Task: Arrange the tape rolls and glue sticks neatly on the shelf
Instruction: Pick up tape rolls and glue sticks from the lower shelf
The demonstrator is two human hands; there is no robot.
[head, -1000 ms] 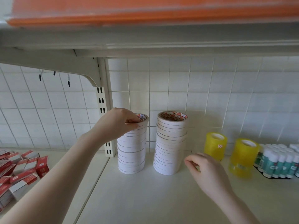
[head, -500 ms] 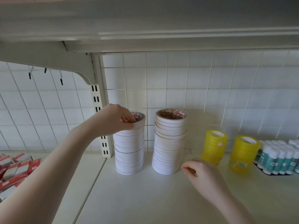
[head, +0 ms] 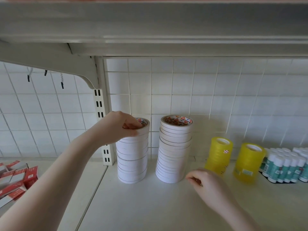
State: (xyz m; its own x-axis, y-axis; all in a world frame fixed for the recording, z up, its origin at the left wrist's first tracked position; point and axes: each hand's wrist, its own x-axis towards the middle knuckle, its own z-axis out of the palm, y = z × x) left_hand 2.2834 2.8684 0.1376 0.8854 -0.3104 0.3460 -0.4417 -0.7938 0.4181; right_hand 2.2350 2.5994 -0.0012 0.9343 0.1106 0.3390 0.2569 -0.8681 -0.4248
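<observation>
My left hand is gripping the top roll of the left white tape stack on the shelf, while the right hand hovers loosely curled, holding nothing.

white tiled wall behind

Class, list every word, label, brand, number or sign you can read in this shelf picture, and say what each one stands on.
No text can be read for certain.
Red and orange print inside the core of the right white tape stack: too blurred.
Print inside the left white tape stack: partly hidden by the left hand, blurred.
Small stickers on the yellow tape stacks: too small.
Glue stick labels: too small.
Red boxes: blurred.
</observation>
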